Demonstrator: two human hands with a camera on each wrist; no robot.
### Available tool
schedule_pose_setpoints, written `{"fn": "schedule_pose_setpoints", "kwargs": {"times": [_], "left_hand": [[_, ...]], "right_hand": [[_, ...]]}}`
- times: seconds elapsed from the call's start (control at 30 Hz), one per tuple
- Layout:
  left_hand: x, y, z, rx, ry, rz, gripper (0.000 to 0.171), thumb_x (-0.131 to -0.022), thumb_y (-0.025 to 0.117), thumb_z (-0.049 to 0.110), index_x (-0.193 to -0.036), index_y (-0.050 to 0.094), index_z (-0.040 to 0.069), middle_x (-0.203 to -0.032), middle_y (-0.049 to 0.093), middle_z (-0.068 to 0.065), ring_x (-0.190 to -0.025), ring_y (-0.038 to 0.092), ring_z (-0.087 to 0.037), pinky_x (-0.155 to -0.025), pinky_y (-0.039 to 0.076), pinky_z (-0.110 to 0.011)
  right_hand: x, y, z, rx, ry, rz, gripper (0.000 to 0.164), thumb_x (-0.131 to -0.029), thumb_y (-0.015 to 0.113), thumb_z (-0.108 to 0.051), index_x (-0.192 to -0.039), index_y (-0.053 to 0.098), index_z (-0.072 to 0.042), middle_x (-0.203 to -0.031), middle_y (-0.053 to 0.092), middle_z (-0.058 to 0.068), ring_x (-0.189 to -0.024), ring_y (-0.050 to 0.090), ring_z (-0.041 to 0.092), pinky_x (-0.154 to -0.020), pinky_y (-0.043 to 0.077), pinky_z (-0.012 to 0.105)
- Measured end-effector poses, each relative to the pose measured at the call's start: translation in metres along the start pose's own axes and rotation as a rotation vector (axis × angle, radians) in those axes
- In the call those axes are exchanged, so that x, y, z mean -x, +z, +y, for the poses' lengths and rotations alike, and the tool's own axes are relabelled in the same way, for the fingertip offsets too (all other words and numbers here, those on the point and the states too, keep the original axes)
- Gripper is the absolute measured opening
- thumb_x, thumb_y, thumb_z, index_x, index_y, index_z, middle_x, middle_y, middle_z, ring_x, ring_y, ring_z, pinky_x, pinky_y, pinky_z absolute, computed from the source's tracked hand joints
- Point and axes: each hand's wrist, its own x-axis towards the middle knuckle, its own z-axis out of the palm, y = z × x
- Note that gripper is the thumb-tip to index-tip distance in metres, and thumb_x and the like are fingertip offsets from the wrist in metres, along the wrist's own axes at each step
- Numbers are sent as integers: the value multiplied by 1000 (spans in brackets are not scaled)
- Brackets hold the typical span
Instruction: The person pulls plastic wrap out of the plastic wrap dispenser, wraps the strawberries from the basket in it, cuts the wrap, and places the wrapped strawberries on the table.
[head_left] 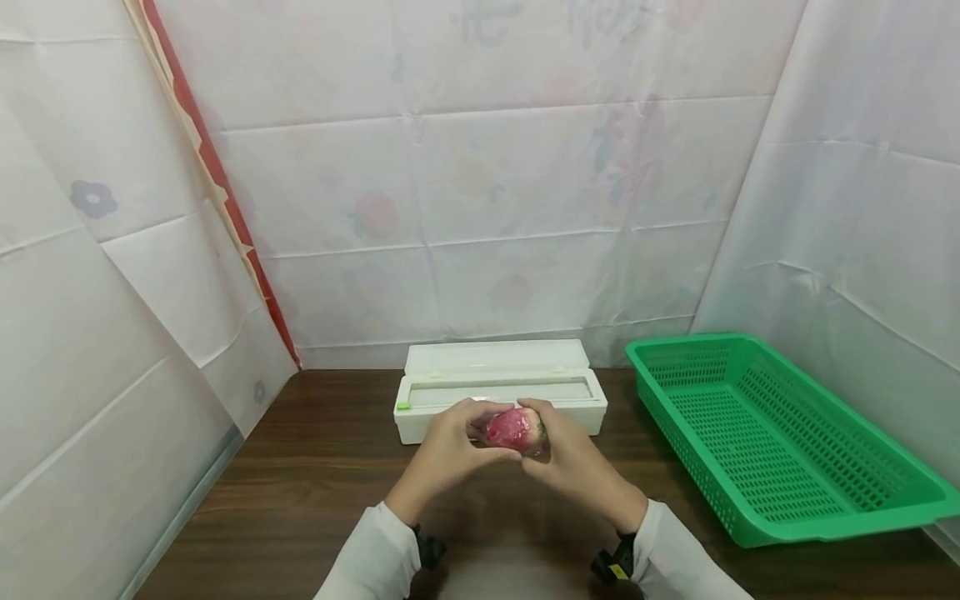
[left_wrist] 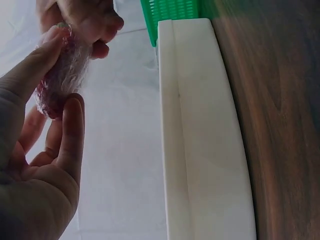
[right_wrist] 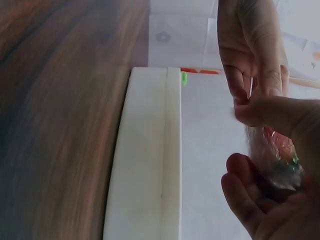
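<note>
A pinkish-red fruit [head_left: 513, 429] with a pale, green-edged end is wrapped in clear cling film; its exact kind cannot be told. Both hands hold it above the table, in front of a white cling film dispenser [head_left: 501, 413]. My left hand [head_left: 452, 443] grips the red end between thumb and fingers. On the pale end, my right hand [head_left: 568, 454] has its thumb and fingers curled round the fruit. Crinkled film [left_wrist: 75, 65] shows along its side in the left wrist view. In the right wrist view, the hands partly cover the wrapped fruit [right_wrist: 280, 152].
The dispenser's lid [head_left: 497, 357] stands raised at the back, and a small green piece [head_left: 403, 406] sits at its left corner. To the right is a green slotted basket [head_left: 720, 483]. White printed sheets [head_left: 465, 183] line the walls round the dark wood table [head_left: 300, 483].
</note>
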Motion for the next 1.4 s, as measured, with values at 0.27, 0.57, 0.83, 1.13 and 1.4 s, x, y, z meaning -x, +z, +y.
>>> {"fn": "schedule_pose_setpoints", "kwargs": {"times": [0.27,0.57,0.83,1.13,1.4], "left_hand": [[0,2,-2,5,21,-8,57,-69,94,24,-121,72,19,-105,67,11,-89,65,-8,-75,58,-25],[1,3,-4,-39,44,-18,59,-69,93,24,-123,71,18,-107,67,9,-90,64,-8,-76,57,-23],[2,-14,-2,122,-29,-139,55,-84,84,20,-134,65,12,-124,68,0,-100,69,-11,-87,55,-25],[2,-20,-1,91,-29,-144,51,-82,84,21,-130,69,15,-105,75,3,-92,71,-9,-80,57,-26],[3,-15,-6,149,-32,-152,47,-84,83,21,-128,69,18,-105,74,5,-91,70,-12,-81,58,-29]], "right_hand": [[1,-6,-3,37,40,-12,65,-79,77,2,-138,52,8,-124,65,17,-94,64,16,-74,57,28],[2,-5,-1,33,37,-9,46,-83,74,3,-127,61,2,-111,70,10,-86,62,11,-75,57,29],[2,-5,0,6,42,39,48,-81,69,11,-126,57,2,-113,69,10,-91,64,13,-78,57,33],[2,-7,4,-113,23,22,57,-81,67,15,-135,55,-1,-115,67,9,-87,59,14,-70,53,25],[2,-6,4,-188,26,16,54,-83,70,14,-132,57,-2,-120,66,9,-106,62,17,-84,56,31]]}}
